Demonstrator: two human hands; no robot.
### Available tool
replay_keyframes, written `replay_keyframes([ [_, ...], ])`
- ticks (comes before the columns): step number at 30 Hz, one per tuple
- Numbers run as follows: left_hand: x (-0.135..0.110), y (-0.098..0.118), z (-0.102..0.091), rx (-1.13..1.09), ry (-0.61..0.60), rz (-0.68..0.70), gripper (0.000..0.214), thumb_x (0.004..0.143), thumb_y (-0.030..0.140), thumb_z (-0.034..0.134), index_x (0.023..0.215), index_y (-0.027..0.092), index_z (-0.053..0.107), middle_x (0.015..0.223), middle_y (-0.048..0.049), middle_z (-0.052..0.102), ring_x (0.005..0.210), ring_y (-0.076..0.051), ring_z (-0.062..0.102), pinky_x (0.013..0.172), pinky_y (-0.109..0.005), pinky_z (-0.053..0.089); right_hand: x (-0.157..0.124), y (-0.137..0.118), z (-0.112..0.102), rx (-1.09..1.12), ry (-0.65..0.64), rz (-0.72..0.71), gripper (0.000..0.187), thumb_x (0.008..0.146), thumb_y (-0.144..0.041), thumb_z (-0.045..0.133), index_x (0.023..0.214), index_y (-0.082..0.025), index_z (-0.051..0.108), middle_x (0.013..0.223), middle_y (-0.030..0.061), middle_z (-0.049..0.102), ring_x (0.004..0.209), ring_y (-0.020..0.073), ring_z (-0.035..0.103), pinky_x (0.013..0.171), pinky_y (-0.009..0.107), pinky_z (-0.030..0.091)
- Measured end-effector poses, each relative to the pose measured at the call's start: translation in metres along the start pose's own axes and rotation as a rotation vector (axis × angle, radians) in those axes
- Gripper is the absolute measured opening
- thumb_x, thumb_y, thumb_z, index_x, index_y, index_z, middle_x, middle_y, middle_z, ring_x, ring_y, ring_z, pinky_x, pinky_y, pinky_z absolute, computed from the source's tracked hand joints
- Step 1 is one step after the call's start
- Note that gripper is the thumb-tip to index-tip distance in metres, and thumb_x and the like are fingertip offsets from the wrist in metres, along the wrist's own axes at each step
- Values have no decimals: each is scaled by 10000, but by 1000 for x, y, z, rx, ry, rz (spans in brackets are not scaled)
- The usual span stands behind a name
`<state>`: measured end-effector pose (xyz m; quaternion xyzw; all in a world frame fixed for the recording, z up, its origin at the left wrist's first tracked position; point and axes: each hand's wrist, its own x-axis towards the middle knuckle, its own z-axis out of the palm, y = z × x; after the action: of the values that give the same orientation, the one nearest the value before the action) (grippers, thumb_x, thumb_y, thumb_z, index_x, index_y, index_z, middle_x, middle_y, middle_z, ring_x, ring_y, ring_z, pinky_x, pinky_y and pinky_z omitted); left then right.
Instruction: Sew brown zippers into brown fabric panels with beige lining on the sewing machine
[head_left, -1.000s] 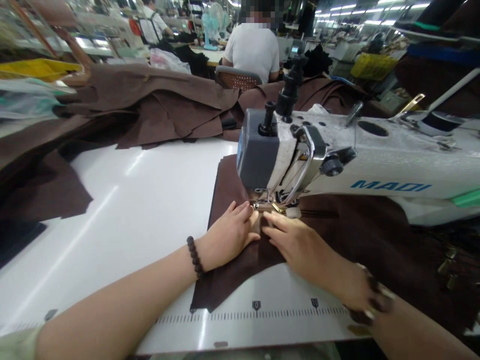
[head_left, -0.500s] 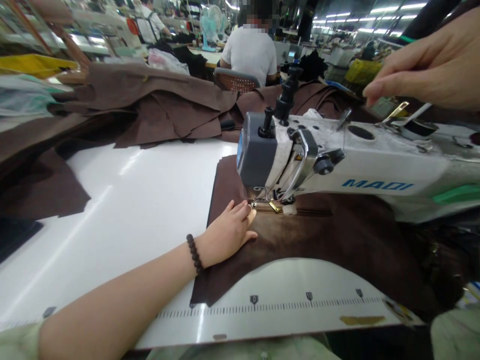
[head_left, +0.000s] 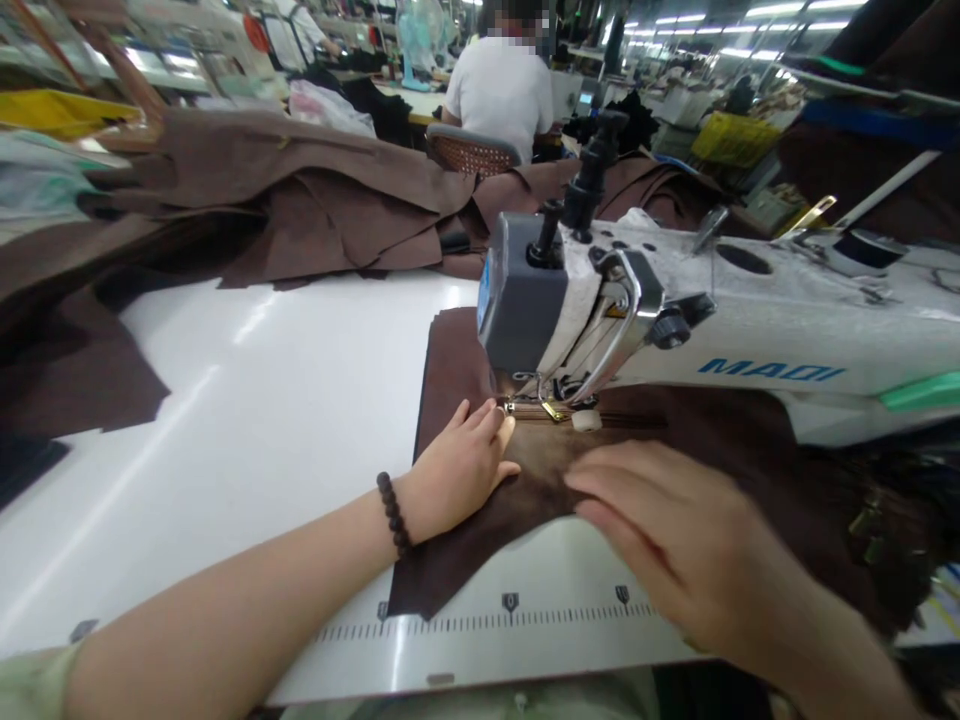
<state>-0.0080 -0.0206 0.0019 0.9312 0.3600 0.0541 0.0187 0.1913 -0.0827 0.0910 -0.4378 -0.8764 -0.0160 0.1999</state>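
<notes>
Brown fabric (head_left: pixel 480 540) lies on the white sewing table beneath the head of a MAQI sewing machine (head_left: pixel 525 300). A zipper with a gold-coloured pull (head_left: pixel 553 411) runs across the fabric by the needle area, next to a small white roller (head_left: pixel 586 420). My left hand (head_left: pixel 465 465) rests flat on the fabric, fingertips at the zipper's left end, fingers stretched out. Over the fabric right of it is my right hand (head_left: pixel 667 530), somewhat blurred, its fingers extended and holding nothing visible. Whether it touches the fabric I cannot tell.
Piled brown fabric pieces (head_left: pixel 300 210) lie along the table's back and left side. A ruler scale (head_left: pixel 510 603) marks the front edge of the table. Beyond, a person in a white shirt (head_left: pixel 499 90) sits on a chair. A yellow crate (head_left: pixel 735 140) stands at the back right.
My right hand has come down from above the machine arm at the upper right to the fabric near the front. My left hand stays at the zipper's end. The view has shifted slightly.
</notes>
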Motion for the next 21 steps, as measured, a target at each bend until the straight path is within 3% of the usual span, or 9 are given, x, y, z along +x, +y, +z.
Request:
replay_keyframes([
  [2,0,0,-1,-5,-3,11,489,855,382,546,1205,54,453,1193,-172,499,1185,-285,417,1006,-449,330,1,-9,39,-72,-3,25,270,893,-215,387,1031,-120,598,1018,112,630,939,214,587,856,387,493],
  [4,0,-1,-3,-10,-7,21,461,862,376,535,1181,50,467,1170,-170,516,1171,-279,428,1012,-457,323,4,-1,70,-44,-94,115,365,879,-208,416,1212,-78,493,1184,148,555,1098,247,517,948,444,438],
  [7,0,-1,-4,-14,-10,26,463,859,372,538,1161,26,477,1175,-183,516,1180,-273,424,1034,-454,302,6,16,94,46,-174,168,435,875,-208,418,1292,-83,411,1321,140,441,1222,246,406,1032,486,347],
  [21,4,2,-4,-49,-33,-20,497,836,361,571,1166,0,481,1201,-215,497,1220,-304,392,1036,-486,313,4,15,100,88,-179,191,436,870,-175,369,1298,-109,414,1352,123,410,1255,238,360,1044,511,314],
])
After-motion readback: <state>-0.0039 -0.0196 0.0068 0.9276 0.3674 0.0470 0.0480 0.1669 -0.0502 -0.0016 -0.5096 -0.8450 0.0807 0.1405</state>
